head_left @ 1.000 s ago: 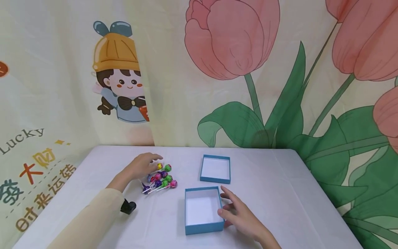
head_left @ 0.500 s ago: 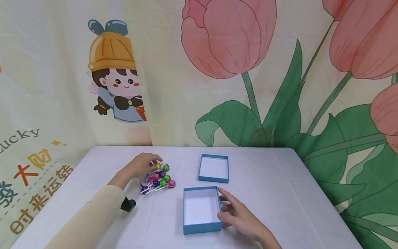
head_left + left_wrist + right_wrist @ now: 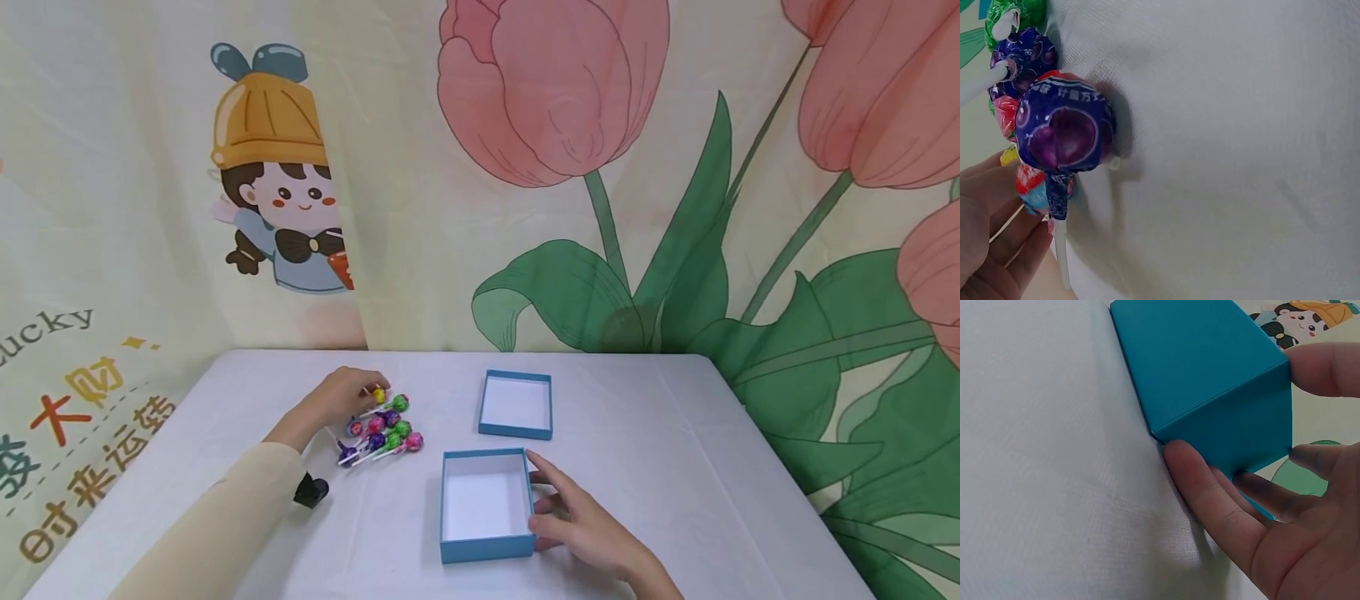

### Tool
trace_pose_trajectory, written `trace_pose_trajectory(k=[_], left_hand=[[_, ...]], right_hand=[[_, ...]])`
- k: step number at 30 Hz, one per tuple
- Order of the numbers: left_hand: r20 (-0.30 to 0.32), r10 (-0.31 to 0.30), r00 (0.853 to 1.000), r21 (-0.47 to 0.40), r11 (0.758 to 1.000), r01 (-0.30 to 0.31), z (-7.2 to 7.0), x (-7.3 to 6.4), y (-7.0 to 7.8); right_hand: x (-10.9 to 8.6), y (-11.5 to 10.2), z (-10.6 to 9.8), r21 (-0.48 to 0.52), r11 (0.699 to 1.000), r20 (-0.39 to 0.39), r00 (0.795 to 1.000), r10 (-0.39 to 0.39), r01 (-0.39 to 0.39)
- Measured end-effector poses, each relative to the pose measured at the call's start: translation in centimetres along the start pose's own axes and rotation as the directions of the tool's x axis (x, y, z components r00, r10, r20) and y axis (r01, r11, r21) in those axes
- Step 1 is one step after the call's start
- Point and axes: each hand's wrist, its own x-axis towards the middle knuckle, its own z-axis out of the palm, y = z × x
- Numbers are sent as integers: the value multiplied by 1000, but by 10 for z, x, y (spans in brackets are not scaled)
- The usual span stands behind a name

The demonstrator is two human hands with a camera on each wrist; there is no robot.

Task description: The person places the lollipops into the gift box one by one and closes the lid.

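Observation:
My left hand (image 3: 341, 395) reaches over the back of a small pile of lollipops (image 3: 375, 440). Its fingertips pinch a yellow-wrapped lollipop (image 3: 378, 395). In the left wrist view a purple-wrapped lollipop (image 3: 1066, 128) hangs large in front, with the fingers (image 3: 1025, 250) behind it. An open blue box (image 3: 487, 550) with a white inside stands in front on the table. Against its right wall rests my right hand (image 3: 581, 525), fingers spread along the side and thumb at the rim. The right wrist view shows fingertips touching the blue wall (image 3: 1222, 419).
Behind the box lies a shallower blue tray-like piece (image 3: 517, 433), probably the lid, with its white inside up. A black camera mount (image 3: 311, 491) sits at the left wrist. A white cloth covers the table (image 3: 645, 450); a printed curtain (image 3: 405, 208) hangs behind.
The left fingertips have closed on the yellow lollipop, which has shifted slightly up and left. The right hand and the box have stayed in place; the head view has shifted slightly.

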Motion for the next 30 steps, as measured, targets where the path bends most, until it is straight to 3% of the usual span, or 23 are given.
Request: trace_pose_trajectory(k=[9, 18, 30], left_hand=[[-36, -34, 999, -8, 999, 34, -3, -2, 5], [-167, 52, 985, 9, 999, -51, -16, -1, 15], [-186, 70, 980, 12, 998, -69, -32, -6, 39]], right_hand=[[0, 4, -1, 21, 1000, 17, 1000, -10, 9], [-1, 2, -1, 31, 999, 12, 1000, 3, -4], [1, 0, 0, 22, 999, 6, 999, 42, -42]])
